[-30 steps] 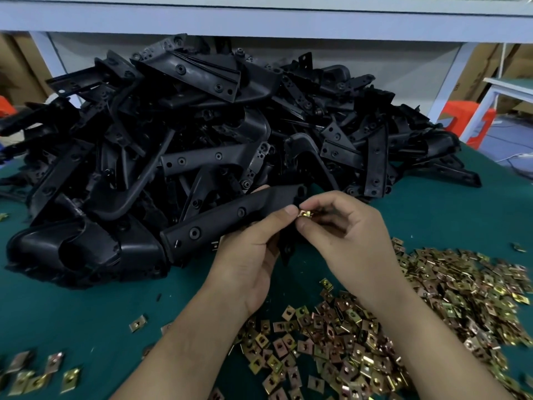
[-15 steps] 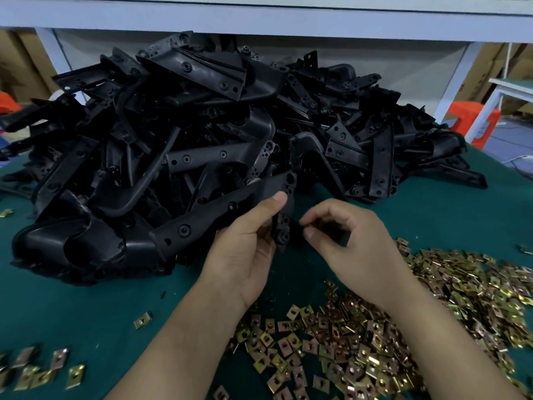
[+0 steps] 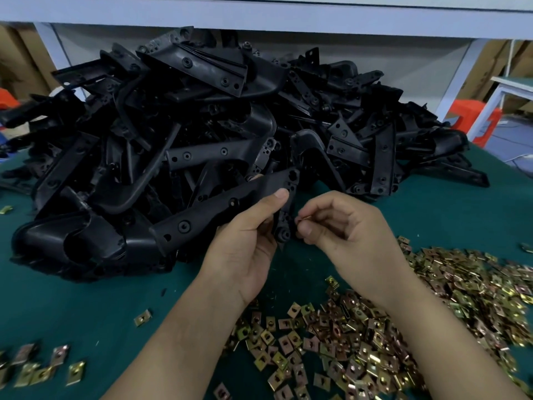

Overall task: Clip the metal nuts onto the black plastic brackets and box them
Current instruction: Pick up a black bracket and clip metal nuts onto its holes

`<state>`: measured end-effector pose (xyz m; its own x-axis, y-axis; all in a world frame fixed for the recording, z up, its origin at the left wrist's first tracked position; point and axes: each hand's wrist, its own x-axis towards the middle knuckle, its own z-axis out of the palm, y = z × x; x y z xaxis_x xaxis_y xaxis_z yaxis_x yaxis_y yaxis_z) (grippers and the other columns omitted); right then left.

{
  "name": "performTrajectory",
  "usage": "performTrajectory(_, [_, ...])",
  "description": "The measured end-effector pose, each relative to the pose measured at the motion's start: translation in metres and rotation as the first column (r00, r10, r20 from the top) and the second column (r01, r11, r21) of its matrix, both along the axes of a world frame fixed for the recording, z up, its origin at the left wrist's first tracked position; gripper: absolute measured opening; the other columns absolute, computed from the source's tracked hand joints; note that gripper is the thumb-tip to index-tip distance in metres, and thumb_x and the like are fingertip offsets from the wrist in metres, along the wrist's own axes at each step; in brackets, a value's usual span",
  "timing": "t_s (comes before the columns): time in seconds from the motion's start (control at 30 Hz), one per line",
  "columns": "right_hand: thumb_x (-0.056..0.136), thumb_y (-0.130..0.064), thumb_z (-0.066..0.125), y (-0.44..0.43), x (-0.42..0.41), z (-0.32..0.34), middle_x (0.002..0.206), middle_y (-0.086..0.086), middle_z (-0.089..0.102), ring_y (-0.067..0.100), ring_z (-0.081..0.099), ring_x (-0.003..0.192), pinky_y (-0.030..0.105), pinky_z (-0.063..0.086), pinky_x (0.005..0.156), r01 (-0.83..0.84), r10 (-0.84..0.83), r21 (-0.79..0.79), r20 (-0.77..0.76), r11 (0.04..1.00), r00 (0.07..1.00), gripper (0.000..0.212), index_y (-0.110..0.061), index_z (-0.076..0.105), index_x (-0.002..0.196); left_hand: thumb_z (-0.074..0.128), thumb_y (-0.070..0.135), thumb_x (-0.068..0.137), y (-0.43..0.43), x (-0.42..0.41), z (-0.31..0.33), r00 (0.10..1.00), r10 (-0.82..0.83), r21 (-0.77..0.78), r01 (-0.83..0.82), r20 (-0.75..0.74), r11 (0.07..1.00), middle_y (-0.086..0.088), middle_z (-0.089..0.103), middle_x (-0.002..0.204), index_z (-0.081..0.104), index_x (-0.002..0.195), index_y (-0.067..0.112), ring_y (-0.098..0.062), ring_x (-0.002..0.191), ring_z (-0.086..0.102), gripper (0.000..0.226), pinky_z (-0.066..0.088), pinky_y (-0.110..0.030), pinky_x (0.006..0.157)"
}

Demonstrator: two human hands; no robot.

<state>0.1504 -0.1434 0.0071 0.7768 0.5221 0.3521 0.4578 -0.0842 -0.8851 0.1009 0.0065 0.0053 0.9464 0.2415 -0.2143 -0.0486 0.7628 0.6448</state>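
Left hand (image 3: 245, 249): fingers clamped on the long black plastic bracket (image 3: 213, 210), thumb flat on its near face, other fingers hidden behind it.
Held bracket: slanting down and left from the left fingers toward the heap; short perforated end tab hanging just right of the left thumb.
Right hand (image 3: 346, 235): thumb and forefinger pinched together on a small brass-coloured metal clip nut (image 3: 303, 218), remaining fingers loosely curled.
Pinched nut: at the edge of the end tab, between the two sets of fingers; seated or not, cannot tell.
Heap of loose black plastic brackets (image 3: 202, 125): beyond both sets of fingers, piled on the green felt desk (image 3: 86, 298).
Spread of brass-coloured clip nuts (image 3: 375, 342): nearer than the right fingers and to their right, partly under the wrists.
Stray nuts (image 3: 37, 370): well apart, down and left of the left fingers.
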Motion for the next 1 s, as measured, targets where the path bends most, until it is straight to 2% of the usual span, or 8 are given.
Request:
performTrajectory(0.2, [0.093,-0.002,0.068,0.0017,0.0007,-0.0004,0.086,0.003,0.075,0.014,0.073,0.080,0.021,0.057,0.075,-0.006,0.014,0.070,-0.123,0.998,0.992,0.013,-0.014,0.069,0.096,0.080,0.018,0.070,-0.0004,-0.0012,0.0013,0.999,0.010,0.042,-0.008,-0.036,0.999,-0.015,0.077,0.108,0.075,0.109,0.002,-0.022,0.092,0.075,0.042,0.061,-0.032,0.087])
performTrajectory(0.33, [0.091,-0.003,0.069,0.0034,-0.0007,-0.0007,0.083,0.006,0.075,0.016,0.074,0.075,0.021,0.056,0.067,0.012,-0.001,0.070,-0.155,0.997,0.988,0.011,-0.013,0.065,0.088,0.080,0.018,0.070,-0.0006,-0.0010,0.0006,0.999,0.012,0.049,-0.009,-0.051,0.999,-0.014,0.076,0.112,0.074,0.113,0.002,-0.025,0.106,0.073,0.046,0.056,-0.035,0.097])
performTrajectory(0.47, [0.089,0.004,0.069,0.0031,-0.0018,-0.0007,0.084,0.004,0.075,0.021,0.076,0.076,0.023,0.058,0.068,0.004,0.029,0.132,-0.247,0.991,0.969,0.015,-0.005,0.059,0.082,0.081,0.019,0.068,-0.0001,-0.0008,0.0005,0.999,0.010,0.077,-0.006,-0.050,0.997,-0.011,0.076,0.096,0.076,0.102,0.004,-0.020,0.083,0.072,0.037,0.059,-0.028,0.070])
performTrajectory(0.53, [0.089,0.008,0.067,0.0016,-0.0015,0.0002,0.083,0.004,0.074,0.022,0.076,0.078,0.023,0.058,0.068,0.011,0.041,0.174,-0.294,0.985,0.955,0.016,-0.003,0.058,0.082,0.080,0.018,0.068,0.0009,-0.0004,-0.0001,0.999,0.001,0.074,0.002,-0.046,0.997,-0.010,0.077,0.093,0.080,0.092,0.005,-0.020,0.081,0.074,0.028,0.060,-0.028,0.067])
performTrajectory(0.6, [0.089,0.006,0.068,0.0005,-0.0007,0.0017,0.085,0.008,0.074,0.021,0.076,0.079,0.023,0.058,0.068,0.021,0.034,0.180,-0.294,0.984,0.955,0.013,-0.005,0.062,0.086,0.080,0.017,0.071,0.0019,-0.0002,-0.0010,0.999,-0.015,0.067,0.017,-0.030,0.998,-0.012,0.078,0.099,0.081,0.092,0.005,-0.021,0.085,0.075,0.025,0.063,-0.029,0.073])
performTrajectory(0.73, [0.088,-0.003,0.073,-0.0005,0.0001,0.0029,0.089,0.005,0.076,0.013,0.072,0.081,0.021,0.056,0.073,0.031,-0.003,0.114,-0.241,0.993,0.971,0.014,-0.015,0.073,0.094,0.080,0.017,0.073,0.0019,-0.0014,-0.0018,0.999,-0.038,0.040,0.038,-0.018,0.998,-0.016,0.076,0.111,0.077,0.108,0.001,-0.023,0.096,0.075,0.038,0.059,-0.036,0.093])
performTrajectory(0.87, [0.086,-0.001,0.074,-0.0002,-0.0003,0.0013,0.092,0.001,0.078,0.008,0.072,0.089,0.021,0.056,0.083,0.029,0.001,0.112,-0.267,0.993,0.964,0.020,-0.015,0.076,0.100,0.081,0.017,0.071,0.0011,-0.0001,-0.0020,0.999,-0.038,0.019,0.039,-0.013,0.999,-0.015,0.076,0.110,0.079,0.103,0.001,-0.022,0.095,0.076,0.036,0.061,-0.032,0.086])
performTrajectory(1.0, [0.086,0.003,0.072,-0.0002,-0.0001,0.0024,0.093,0.000,0.078,0.006,0.071,0.087,0.015,0.053,0.079,0.020,0.012,0.107,-0.291,0.994,0.957,0.027,-0.017,0.075,0.104,0.081,0.016,0.071,0.0020,-0.0003,-0.0023,0.999,-0.031,0.019,0.031,-0.008,0.999,-0.015,0.076,0.110,0.079,0.104,0.001,-0.022,0.094,0.076,0.036,0.062,-0.030,0.081])
